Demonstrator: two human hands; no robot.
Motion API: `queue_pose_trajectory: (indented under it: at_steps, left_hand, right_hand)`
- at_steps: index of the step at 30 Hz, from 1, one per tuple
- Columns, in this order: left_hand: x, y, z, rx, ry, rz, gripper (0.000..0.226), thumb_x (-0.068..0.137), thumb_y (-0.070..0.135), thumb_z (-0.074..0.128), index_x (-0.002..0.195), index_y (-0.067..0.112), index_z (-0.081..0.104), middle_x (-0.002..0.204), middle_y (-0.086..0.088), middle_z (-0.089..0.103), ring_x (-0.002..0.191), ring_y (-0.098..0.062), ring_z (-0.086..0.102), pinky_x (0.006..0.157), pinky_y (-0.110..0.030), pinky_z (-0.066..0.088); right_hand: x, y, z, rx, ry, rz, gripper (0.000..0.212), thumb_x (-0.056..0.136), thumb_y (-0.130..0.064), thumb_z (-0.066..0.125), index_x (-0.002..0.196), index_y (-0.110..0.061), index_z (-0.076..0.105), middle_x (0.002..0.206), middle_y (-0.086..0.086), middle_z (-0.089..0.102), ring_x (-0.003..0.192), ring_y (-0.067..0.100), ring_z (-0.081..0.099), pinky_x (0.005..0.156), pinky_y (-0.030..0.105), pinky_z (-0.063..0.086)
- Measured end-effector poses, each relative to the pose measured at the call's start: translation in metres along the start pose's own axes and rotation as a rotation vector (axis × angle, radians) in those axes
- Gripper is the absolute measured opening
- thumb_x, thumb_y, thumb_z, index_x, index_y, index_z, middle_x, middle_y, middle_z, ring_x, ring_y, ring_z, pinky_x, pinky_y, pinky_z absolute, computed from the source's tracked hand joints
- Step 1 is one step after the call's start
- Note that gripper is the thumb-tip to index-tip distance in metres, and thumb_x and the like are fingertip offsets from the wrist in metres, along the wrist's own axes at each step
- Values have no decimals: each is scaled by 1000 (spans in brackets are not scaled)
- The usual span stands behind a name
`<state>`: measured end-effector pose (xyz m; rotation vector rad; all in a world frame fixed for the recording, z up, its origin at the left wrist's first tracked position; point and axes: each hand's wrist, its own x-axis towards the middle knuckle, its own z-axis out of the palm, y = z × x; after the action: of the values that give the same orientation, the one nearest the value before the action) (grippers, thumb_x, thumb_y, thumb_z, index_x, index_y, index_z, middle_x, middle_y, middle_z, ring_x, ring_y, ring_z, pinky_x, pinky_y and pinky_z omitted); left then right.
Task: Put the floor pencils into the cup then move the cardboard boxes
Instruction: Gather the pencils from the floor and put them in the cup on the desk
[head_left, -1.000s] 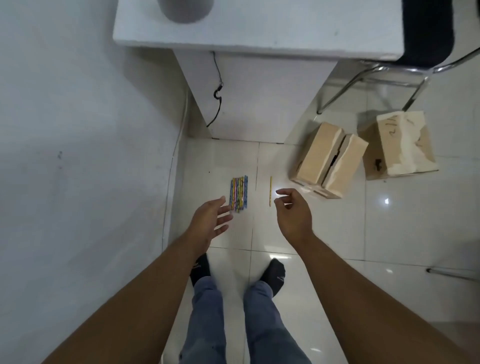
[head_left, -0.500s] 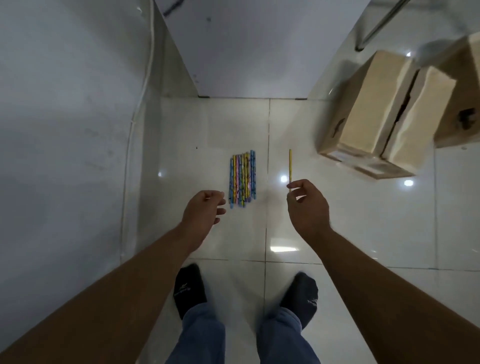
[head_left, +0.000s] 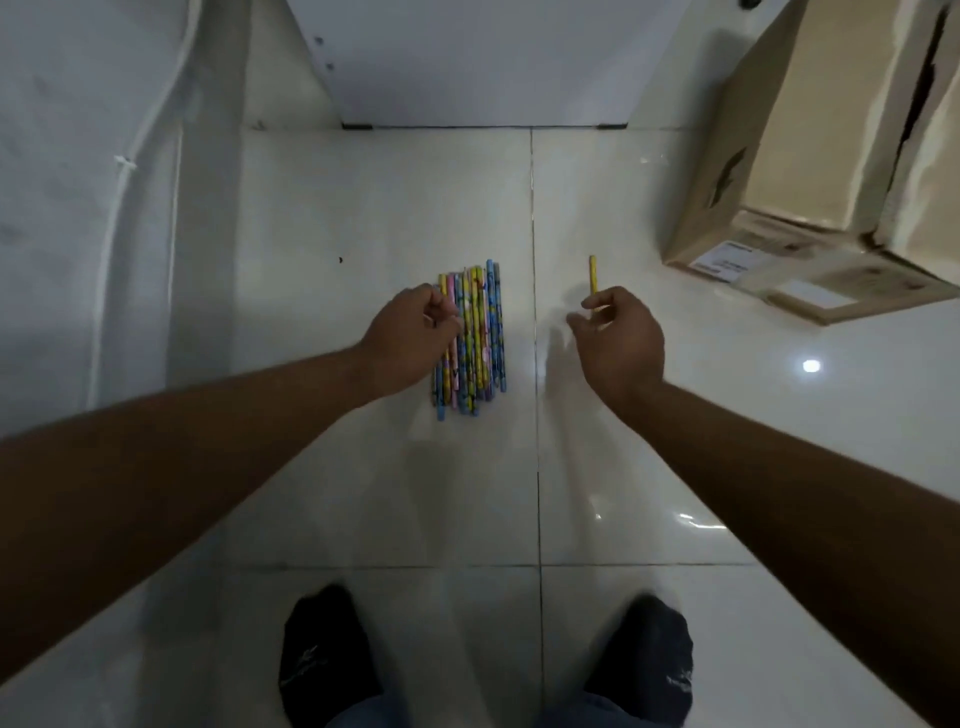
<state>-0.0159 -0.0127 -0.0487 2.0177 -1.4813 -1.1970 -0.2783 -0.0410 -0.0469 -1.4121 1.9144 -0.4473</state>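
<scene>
The left hand (head_left: 410, 340) is curling loosely over the row of light, stiff, roll-prone pencils (head_left: 470, 338) lying on the floor (head_left: 363, 208), best pinched mid-length, while the right hand (head_left: 621, 343) is hovering half-open above the lone yellow pencil (head_left: 592, 273), gripping nothing

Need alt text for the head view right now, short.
Seen from above, the left hand reaches onto a bundle of colourful pencils on the white tile floor; the right hand closes around a lone yellow pencil. A cardboard box sits upper right.

I stand on glossy white floor tiles (head_left: 395, 218), a white wall (head_left: 78, 156) left, a white cabinet (head_left: 483, 57) ahead.
</scene>
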Motion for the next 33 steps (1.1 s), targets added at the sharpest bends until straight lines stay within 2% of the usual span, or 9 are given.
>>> queue_pose_trajectory:
  at_steps: [2,5,11,14,21,25,28,31,33]
  left_hand:
    - [21,-12,4,60,36,103,8,95,21,71,97,19,64,88,15,58,76,17,55,63,0,37]
    - [42,-22,9,106,49,179,11,94,24,72,97,23,61,93,9,57,82,5,53,69,-8,37]
    - [64,-29,16,98,34,345,12,94,22,72,102,18,63,96,2,59,85,2,53,72,-8,36]
    - [61,-25,11,90,73,331,12,97,25,70,100,16,63,95,2,59,86,-6,54,73,-15,40]
    - [58,-34,18,90,57,353,14,96,27,71,99,17,62,95,-1,60,85,-12,55,70,-14,39]
    - [63,-33,14,70,92,343,15,96,28,71,97,17,62,91,1,61,81,-8,55,68,-11,38]
    - [62,-34,11,56,137,324,14,95,30,70,94,19,62,86,3,62,79,-11,57,66,-11,40]
    - [57,-38,12,52,138,324,12,96,28,69,93,21,61,83,3,62,79,-12,57,65,-12,41]
    - [55,-41,12,70,124,326,12,97,27,68,91,20,60,83,3,62,78,-13,58,66,-17,43]
  right_hand:
    - [23,9,7,12,17,20,22,90,-43,78,102,-30,65,91,-4,70,85,18,69,78,40,59]
    - [53,10,8,-43,17,41,33,83,-52,80,102,-31,63,95,-6,71,88,17,69,70,31,50]
    - [92,3,12,-76,43,43,43,77,-53,86,102,-28,61,90,-16,58,87,16,62,69,28,44]
    - [87,4,17,-115,28,87,46,77,-51,87,103,-24,61,92,-9,61,90,18,62,75,29,46]
    - [81,1,30,-66,-5,152,26,84,-35,87,101,-24,71,94,-6,68,86,17,67,79,28,53]
    - [76,-20,37,15,-16,102,9,88,-30,79,85,-22,77,76,-9,72,73,13,71,65,21,53]
    - [65,-38,50,68,-76,79,21,94,-26,68,76,-18,71,74,6,78,69,25,77,65,33,63]
    - [52,-48,67,-8,-211,68,27,103,-22,56,89,-4,71,80,20,77,62,33,76,59,42,66]
    - [45,-48,77,-128,-283,33,35,105,-24,56,94,3,75,81,19,77,69,33,77,69,47,66]
